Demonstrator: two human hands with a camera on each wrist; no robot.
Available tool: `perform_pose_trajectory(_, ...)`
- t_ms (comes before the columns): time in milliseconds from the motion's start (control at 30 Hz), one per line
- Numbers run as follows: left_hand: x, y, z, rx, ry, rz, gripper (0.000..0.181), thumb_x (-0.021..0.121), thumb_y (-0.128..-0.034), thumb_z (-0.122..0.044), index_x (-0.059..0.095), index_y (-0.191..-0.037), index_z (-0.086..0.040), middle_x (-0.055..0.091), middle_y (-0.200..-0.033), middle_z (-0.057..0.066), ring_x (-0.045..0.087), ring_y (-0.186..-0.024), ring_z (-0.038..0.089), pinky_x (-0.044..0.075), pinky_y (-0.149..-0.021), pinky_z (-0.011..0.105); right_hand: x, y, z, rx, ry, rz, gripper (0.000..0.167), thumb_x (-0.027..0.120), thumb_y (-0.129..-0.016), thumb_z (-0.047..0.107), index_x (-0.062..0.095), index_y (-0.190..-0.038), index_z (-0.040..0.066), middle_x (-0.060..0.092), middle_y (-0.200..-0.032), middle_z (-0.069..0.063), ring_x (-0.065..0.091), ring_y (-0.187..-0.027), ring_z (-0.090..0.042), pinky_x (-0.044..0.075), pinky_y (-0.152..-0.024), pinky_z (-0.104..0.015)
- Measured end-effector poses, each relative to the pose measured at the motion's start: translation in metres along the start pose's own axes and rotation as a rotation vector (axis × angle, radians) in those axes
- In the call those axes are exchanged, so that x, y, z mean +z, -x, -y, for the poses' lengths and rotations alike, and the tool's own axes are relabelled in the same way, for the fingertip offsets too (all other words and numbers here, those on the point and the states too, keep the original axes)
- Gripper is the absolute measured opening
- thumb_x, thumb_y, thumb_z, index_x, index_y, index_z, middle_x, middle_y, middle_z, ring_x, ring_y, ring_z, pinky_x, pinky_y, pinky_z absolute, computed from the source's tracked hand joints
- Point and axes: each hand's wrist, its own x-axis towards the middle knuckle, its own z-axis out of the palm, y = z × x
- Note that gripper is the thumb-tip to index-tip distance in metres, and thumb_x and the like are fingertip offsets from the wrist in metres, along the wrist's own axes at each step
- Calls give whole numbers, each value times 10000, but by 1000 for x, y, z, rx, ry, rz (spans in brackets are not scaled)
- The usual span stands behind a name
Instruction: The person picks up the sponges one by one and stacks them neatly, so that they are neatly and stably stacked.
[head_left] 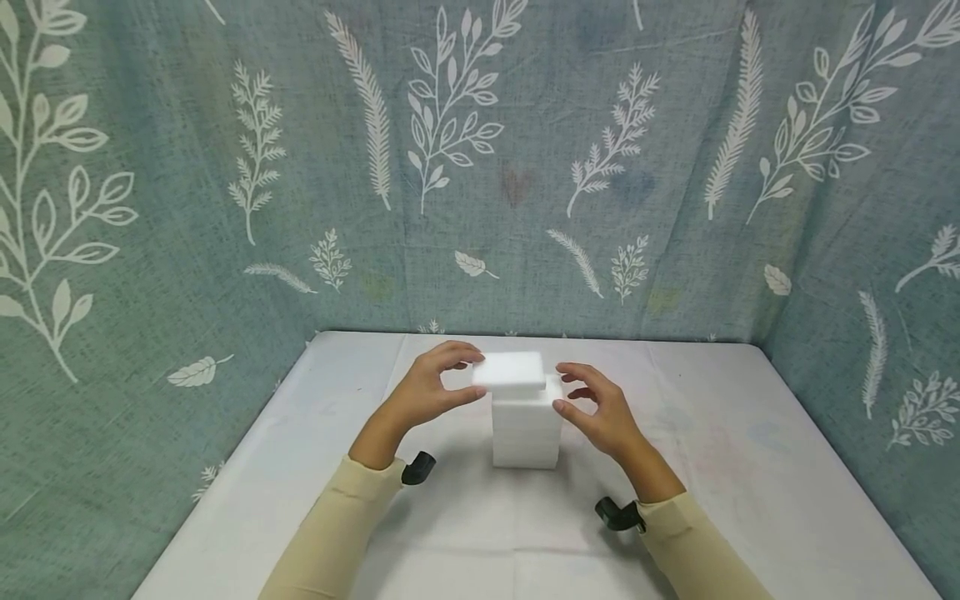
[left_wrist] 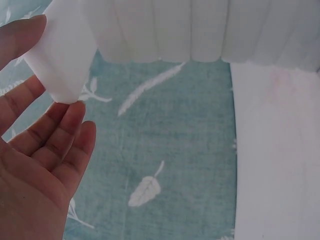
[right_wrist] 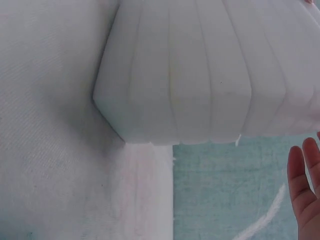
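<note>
A stack of white, sponge-like blocks (head_left: pixel 527 437) stands on the table, its layers showing as seams on the stack (right_wrist: pixel 190 75) in the right wrist view. My left hand (head_left: pixel 431 387) pinches one more white block (head_left: pixel 512 371) by its left end, thumb in front and fingers behind. That block sits at the top of the stack, shifted left of it; the left wrist view shows the held block (left_wrist: pixel 67 55) tilted against the fingers. On the stack's right, my right hand (head_left: pixel 600 408) has loosely curved fingers and holds nothing. Whether its thumb touches the stack I cannot tell.
A white cloth covers the table (head_left: pixel 712 450). Behind and at both sides hangs a blue-green curtain (head_left: pixel 517 250) with white leaf prints. Each wrist carries a small black camera mount, the left mount (head_left: pixel 418 468) and the right mount (head_left: pixel 618 514).
</note>
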Motion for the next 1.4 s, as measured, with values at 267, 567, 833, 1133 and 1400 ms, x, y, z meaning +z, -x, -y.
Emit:
perform_pose_trajectory(267, 7, -8, -2, 2, 6, 32, 390, 813, -812, -273, 673, -1157, -159, 588, -1209, -52, 554, -1113, 128, 469, -949, 318, 2, -2, 1, 13, 6, -23, 491, 714, -853, -21, 540, -1312, -41, 558, -1274, -219, 541, -1091, -438, 520, -813, -537)
perform_pose_trajectory(567, 14, -14, -4, 27, -4, 52, 401, 794, -830, -299, 668, -1178, -145, 589, -1227, -42, 551, -1126, 132, 479, -945, 324, 0, -5, 4, 43, 12, -40, 522, 712, -851, -30, 524, -1338, -45, 540, -1309, -205, 538, -1109, -434, 512, -814, -563)
perform_pose_trajectory(833, 20, -13, -7, 25, 18, 63, 401, 802, -824, -277, 667, -1173, -131, 590, -1225, -33, 552, -1125, 140, 481, -943, 334, 1, -2, 5, 58, 35, -37, 496, 718, -851, -22, 537, -1311, -58, 560, -1281, -192, 564, -1085, -335, 527, -812, -526)
perform_pose_trajectory(1133, 22, -8, -6, 27, 16, 60, 401, 807, -817, -280, 673, -1164, -131, 586, -1236, -33, 555, -1133, 139, 487, -940, 326, 0, 1, 5, 35, 22, -25, 496, 715, -843, -40, 535, -1304, -67, 553, -1281, -212, 563, -1078, -386, 522, -802, -549)
perform_pose_trajectory(1400, 24, -7, -3, 18, 14, 64, 389, 802, -822, -287, 674, -1155, -131, 583, -1230, -44, 560, -1120, 126, 493, -935, 346, 1, 2, 6, 55, 19, -20, 493, 722, -843, -31, 543, -1300, -59, 553, -1283, -213, 565, -1074, -363, 518, -809, -558)
